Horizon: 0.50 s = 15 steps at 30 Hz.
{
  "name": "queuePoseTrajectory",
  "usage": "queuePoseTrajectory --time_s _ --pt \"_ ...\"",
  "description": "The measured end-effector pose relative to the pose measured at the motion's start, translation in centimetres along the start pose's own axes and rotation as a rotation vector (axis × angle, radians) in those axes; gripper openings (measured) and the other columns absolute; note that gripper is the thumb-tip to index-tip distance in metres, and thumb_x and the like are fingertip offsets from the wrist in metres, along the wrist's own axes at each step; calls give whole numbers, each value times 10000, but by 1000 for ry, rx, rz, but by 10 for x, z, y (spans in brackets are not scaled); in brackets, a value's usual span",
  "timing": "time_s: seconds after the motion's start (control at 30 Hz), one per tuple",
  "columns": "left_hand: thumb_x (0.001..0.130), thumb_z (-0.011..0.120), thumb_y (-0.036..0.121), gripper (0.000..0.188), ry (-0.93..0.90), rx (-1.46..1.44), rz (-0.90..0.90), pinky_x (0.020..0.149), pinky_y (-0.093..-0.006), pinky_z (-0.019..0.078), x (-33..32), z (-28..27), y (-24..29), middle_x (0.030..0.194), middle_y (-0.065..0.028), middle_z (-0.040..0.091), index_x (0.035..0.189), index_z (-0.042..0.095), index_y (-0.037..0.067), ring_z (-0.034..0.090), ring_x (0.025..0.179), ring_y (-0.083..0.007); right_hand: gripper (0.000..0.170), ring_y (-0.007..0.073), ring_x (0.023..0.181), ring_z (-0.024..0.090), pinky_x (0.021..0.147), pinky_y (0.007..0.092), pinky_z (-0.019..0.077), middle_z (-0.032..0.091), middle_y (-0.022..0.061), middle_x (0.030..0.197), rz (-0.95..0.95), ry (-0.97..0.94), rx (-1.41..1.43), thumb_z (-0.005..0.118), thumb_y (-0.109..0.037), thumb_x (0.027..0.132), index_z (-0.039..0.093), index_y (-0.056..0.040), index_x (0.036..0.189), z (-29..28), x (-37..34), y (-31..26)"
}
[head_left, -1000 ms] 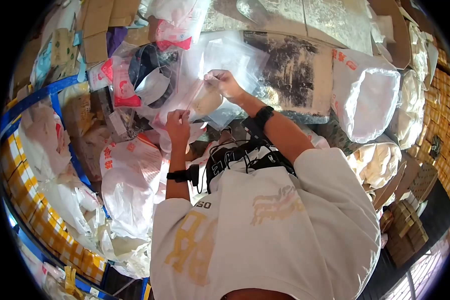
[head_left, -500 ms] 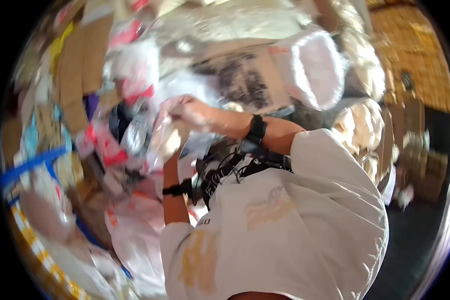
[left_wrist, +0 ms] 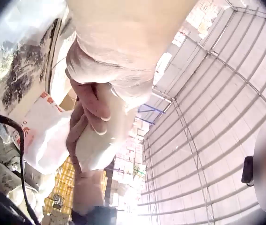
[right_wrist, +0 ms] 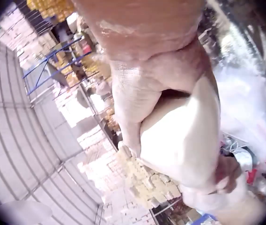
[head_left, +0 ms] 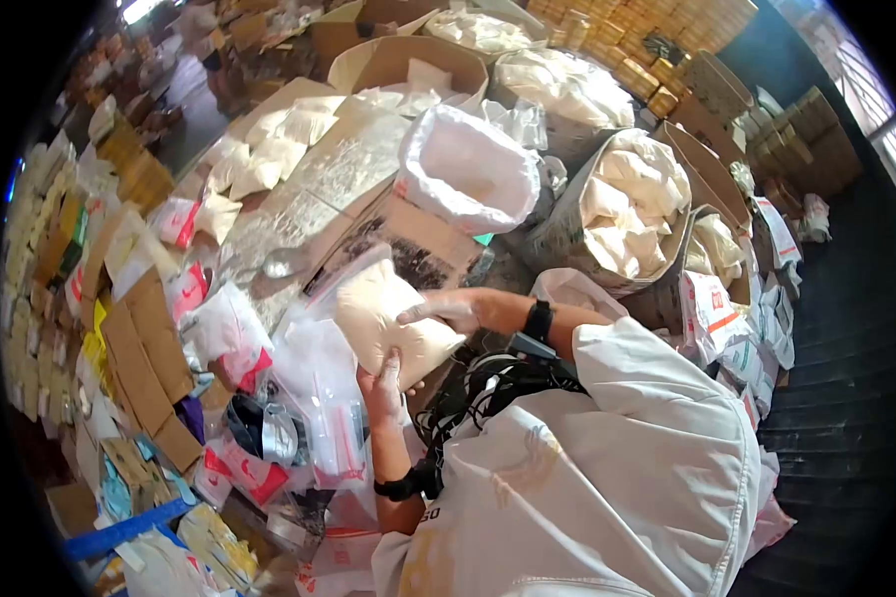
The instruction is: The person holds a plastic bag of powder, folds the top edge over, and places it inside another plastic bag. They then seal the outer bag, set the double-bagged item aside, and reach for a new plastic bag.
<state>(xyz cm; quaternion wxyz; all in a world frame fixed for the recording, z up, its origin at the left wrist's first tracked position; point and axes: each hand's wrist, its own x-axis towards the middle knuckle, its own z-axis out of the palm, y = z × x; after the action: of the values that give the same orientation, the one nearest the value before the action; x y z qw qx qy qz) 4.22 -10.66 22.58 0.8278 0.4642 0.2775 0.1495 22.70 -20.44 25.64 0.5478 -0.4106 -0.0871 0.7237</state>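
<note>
A plump clear plastic bag filled with pale cream powder (head_left: 380, 310) is held up in front of the body, between both hands. My left hand (head_left: 381, 390) grips its near lower corner, thumb laid on the face of the bag. On the right side, my right hand (head_left: 452, 309) grips the bag with the thumb on top. The right wrist view shows the bag's smooth bulging surface (right_wrist: 182, 136) with the right thumb along one side and the left hand (right_wrist: 224, 185) at the far end. Some fingers are hidden behind the bag.
Just beyond stands a bin with a white plastic liner (head_left: 468, 204). Cardboard boxes of similar filled bags (head_left: 632, 199) are at the right. A metal scoop (head_left: 281, 264) lies on the powder-dusted surface (head_left: 319, 204). Clear plastic bags (head_left: 314, 373) and a dark container (head_left: 249, 423) sit at left.
The head view has swung toward the right and farther out. Earlier the hands pinched the clear bag's upper edge over the plastic bags; now they grip its filled body, held up in plain view.
</note>
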Motion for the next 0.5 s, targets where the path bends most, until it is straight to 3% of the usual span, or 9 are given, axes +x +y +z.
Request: queuePoseTrajectory --time_s 0.03,0.17,0.27,0.3,0.37,0.4,0.5 --pt "894 696 202 424 17 11 -62 372 -249 476 4 6 -2 933 -103 664 1205 496 -5 621 533 -160 518 203 1012 667 877 368 554 674 112 1156 -22 51 54 719 -294 884 538 -25 1288 -19 -4 19" --pt "863 741 222 437 67 394 -26 365 -253 471 28 51 -15 881 -110 639 1120 457 11 623 535 -162 416 229 944 695 890 381 553 681 140 1120 -108 253 267 639 -203 936 535 9 1279 -80 -32 53" --pt "826 779 202 482 -19 492 174 378 -261 475 55 90 -33 883 -128 646 1154 502 -15 617 523 -144 417 232 1004 684 917 400 543 668 138 1163 -350 248 338 636 -177 929 536 10 1288 -126 -63 56" --pt "854 747 161 419 -63 554 85 414 -250 483 55 113 -18 899 -131 653 1162 530 -23 615 515 -134 398 226 1017 679 917 385 545 666 130 1170 -389 249 354 622 -170 939 541 12 1283 -138 -81 47" --pt "880 712 132 363 -155 561 77 443 -240 487 76 135 -17 875 -116 656 1155 537 -29 617 518 -133 402 226 1043 672 922 377 544 663 118 1184 -483 222 377 611 -160 942 531 2 1301 -162 -123 24" --pt "893 695 118 335 -200 563 73 457 -236 489 88 142 -19 863 -108 657 1151 541 -32 618 519 -132 412 228 1046 671 917 376 546 659 117 1199 -501 336 313 611 -168 941 526 -11 1313 -182 -145 12" --pt "957 606 138 201 -70 458 5 502 -218 460 125 143 -34 753 -43 634 1102 587 1 594 588 -97 417 219 1015 679 894 367 551 668 114 1168 -561 450 333 611 -189 944 527 8 1301 -263 -197 -13"
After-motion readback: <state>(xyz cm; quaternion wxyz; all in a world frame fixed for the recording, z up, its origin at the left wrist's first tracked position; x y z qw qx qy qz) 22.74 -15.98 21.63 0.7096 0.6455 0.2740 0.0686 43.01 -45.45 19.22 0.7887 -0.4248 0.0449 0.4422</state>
